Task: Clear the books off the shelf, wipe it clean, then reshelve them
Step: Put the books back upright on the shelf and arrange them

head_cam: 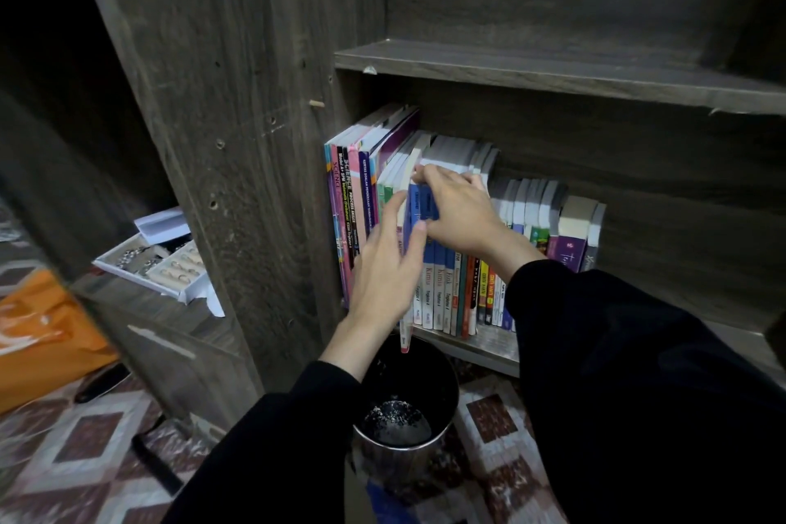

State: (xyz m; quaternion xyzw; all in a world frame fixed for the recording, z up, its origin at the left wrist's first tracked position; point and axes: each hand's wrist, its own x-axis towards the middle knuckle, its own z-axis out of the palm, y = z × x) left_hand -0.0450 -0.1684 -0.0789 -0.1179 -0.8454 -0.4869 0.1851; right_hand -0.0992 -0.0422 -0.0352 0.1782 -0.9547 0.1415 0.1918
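A row of upright books (451, 294) fills the left and middle of a dark wooden shelf (489, 342). My left hand (389, 264) lies with straight fingers against the spines near the row's left end, thumb up beside a blue book (419, 200). My right hand (457, 208) hooks its fingers over the tops of the blue books and grips them. One thin book (406, 332) juts forward past the shelf's front edge. Tall pink and purple books (353, 200) stand at the far left against the side panel.
The shelf above (553, 72) is bare. A black round bin (404, 417) stands on the patterned floor right below the books. To the left, a white tray of small items (157, 264) sits on a lower ledge, beside an orange bag (42, 336).
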